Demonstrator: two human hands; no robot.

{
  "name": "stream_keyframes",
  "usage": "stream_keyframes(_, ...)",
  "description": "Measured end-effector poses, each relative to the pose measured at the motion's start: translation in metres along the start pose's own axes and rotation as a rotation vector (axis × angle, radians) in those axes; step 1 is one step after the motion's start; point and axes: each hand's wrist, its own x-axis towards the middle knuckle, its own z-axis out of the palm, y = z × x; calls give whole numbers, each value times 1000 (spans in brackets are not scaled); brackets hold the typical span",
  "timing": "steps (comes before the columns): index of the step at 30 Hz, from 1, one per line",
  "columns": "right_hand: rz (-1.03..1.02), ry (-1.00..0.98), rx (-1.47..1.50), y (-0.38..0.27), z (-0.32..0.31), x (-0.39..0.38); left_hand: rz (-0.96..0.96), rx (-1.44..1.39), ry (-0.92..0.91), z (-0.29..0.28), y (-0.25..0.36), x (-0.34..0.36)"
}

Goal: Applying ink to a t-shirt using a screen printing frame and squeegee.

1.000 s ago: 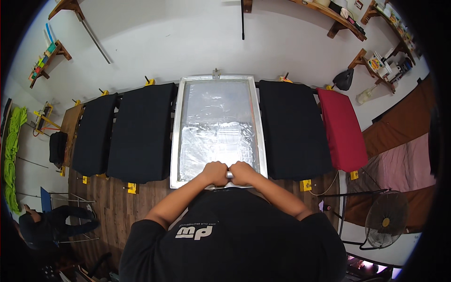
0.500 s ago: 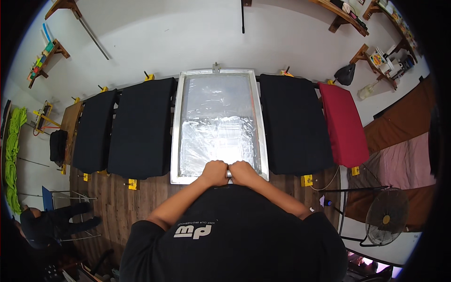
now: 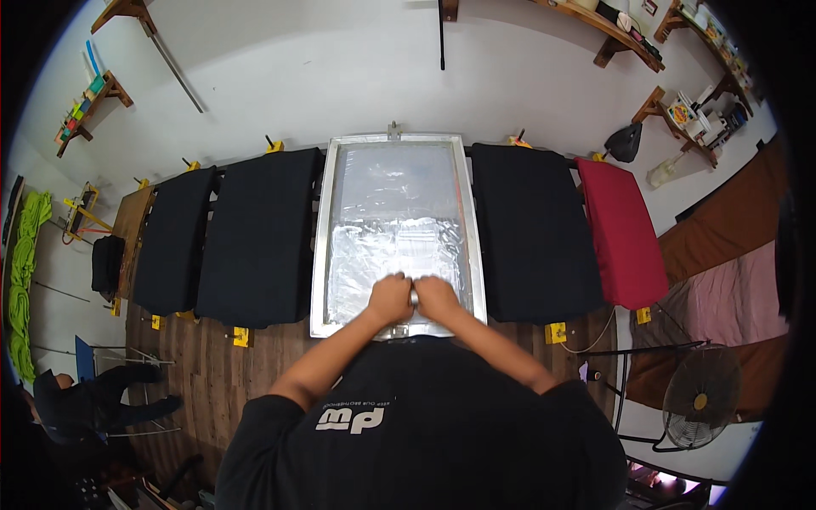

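Observation:
A screen-printing frame with a silver metal rim lies lengthwise in front of me, its mesh glossy and milky, with wrinkled shiny film over the near half. Above the near end of the mesh, my left hand and my right hand are closed side by side. Both grip a squeegee; only a short grey piece shows between the fists, and its blade is hidden beneath them. A metal clamp sits at the frame's far edge.
Boards covered in black fabric flank the frame on both sides, with a red-covered board further right. Yellow brackets stick out below them. A standing fan is at right; another person is at lower left.
Both fists have moved a little forward, away from me, along the mesh with the squeegee. The view has shifted slightly, and the frame's near rim shows more below my hands.

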Motion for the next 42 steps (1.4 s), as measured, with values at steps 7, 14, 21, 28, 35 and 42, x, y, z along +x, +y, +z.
stream_keyframes(7, 42, -370, 51, -22, -37, -18, -112, 8, -495, -39, 21, -14)
stream_keyframes(14, 68, -180, 32, -2, -52, 28, -101, 1, -99, -32, -3, 24)
stream_keyframes(21, -14, -196, 25, -12, -29, 1, -33, 58, -197, -26, 7, 1)
stream_keyframes(28, -39, -329, 69, -19, -27, -23, -116, 17, -451, -30, 23, -20)
stream_keyframes(35, 16, -300, 53, 2, -54, 33, -210, 54, -404, -44, 0, 33)
stream_keyframes(42, -4, -205, -15, 21, -47, 58, -160, 145, -304, -27, -15, 64)
